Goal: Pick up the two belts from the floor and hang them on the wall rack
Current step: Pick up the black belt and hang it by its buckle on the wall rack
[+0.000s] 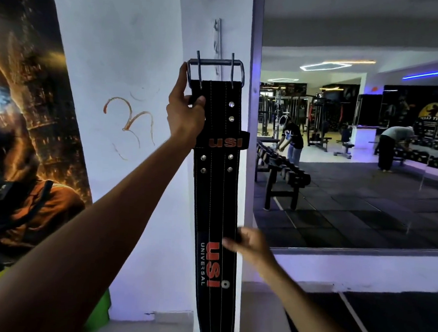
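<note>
A black weightlifting belt (217, 191) with red lettering hangs straight down in front of the white pillar. My left hand (185, 110) grips its top end just below the grey metal double-prong buckle (215, 70). The buckle is raised against the narrow white wall rack (218, 42), right at its lowest hooks. Lower down, my right hand (249, 242) touches the belt's right edge, fingers resting on the strap. Only one belt is in view.
A large mirror (355, 138) to the right reflects the gym: a dumbbell rack (282, 167) and two bent-over people. A dark poster (28, 118) covers the wall at left. A green object (101, 310) sits low at the pillar's left.
</note>
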Tool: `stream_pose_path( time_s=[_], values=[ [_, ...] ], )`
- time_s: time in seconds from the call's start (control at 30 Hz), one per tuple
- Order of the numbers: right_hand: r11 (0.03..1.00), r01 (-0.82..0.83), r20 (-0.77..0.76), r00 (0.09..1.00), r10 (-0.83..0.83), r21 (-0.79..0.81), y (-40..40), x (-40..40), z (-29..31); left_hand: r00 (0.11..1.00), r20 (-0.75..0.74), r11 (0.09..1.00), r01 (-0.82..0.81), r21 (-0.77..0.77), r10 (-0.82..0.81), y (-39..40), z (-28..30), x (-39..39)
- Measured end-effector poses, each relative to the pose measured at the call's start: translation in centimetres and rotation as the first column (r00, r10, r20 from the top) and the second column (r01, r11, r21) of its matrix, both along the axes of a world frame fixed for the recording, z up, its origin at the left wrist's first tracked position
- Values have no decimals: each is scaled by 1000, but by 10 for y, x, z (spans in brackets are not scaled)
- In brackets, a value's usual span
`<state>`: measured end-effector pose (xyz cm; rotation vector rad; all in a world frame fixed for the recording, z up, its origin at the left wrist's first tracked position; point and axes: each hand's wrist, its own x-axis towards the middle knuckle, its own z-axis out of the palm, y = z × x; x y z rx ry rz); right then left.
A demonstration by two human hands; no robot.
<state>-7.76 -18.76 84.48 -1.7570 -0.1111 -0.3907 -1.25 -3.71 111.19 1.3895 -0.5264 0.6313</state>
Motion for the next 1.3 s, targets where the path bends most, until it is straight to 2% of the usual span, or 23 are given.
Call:
stream_pose_path(
  time_s=[0.13, 0.2, 0.27, 0.43, 0.53, 0.6, 0.63, 0.7, 0.8, 0.93, 1.1, 1.3],
  values=[
    [983, 29, 253, 965, -75, 179, -3, 19, 93, 1000, -2, 1000, 16, -3, -16, -4, 6, 0],
    [979, 37, 320, 942, -101, 200, -1, 22, 104, 999, 0, 999, 34, -17, -34, -6, 8, 0],
    [981, 56, 280, 954, -108, 186, 2, 21, 83, 999, 10, 999, 33, -29, -33, -7, 13, -1],
    [993, 91, 12, 996, -92, 77, 13, -1, -30, 999, 31, 1000, -16, -27, 17, -4, 21, -3],
    [997, 77, -46, 996, -77, 4, 11, -8, -33, 999, 30, 999, -32, -10, 32, -5, 20, -2],
    [998, 59, -22, 998, -59, 10, 8, -9, -1, 999, 35, 999, -36, -20, 37, -4, 20, 0],
    [995, 65, 23, 997, -67, 73, 6, -9, 22, 999, 34, 999, -30, -29, 31, -3, 20, 2],
    [969, 129, 152, 975, -163, 209, 0, -7, 80, 1000, 31, 999, 3, -49, -1, -3, 18, 5],
    [957, 125, 325, 922, -209, 261, -7, -5, 176, 999, 39, 998, 31, -57, -29, -6, 12, 4],
    [979, 125, 442, 878, -185, 161, -2, 4, 268, 992, 84, 995, 95, -41, -91, -13, 5, 1],
    [963, 205, 471, 841, -266, 177, 11, 20, 300, 974, 96, 979, 203, 8, -203, -10, 2, 2],
    [957, 138, 516, 818, -255, 255, 13, 28, 299, 927, 107, 923, 335, 191, -359, 19, -20, 4]
  ],
)
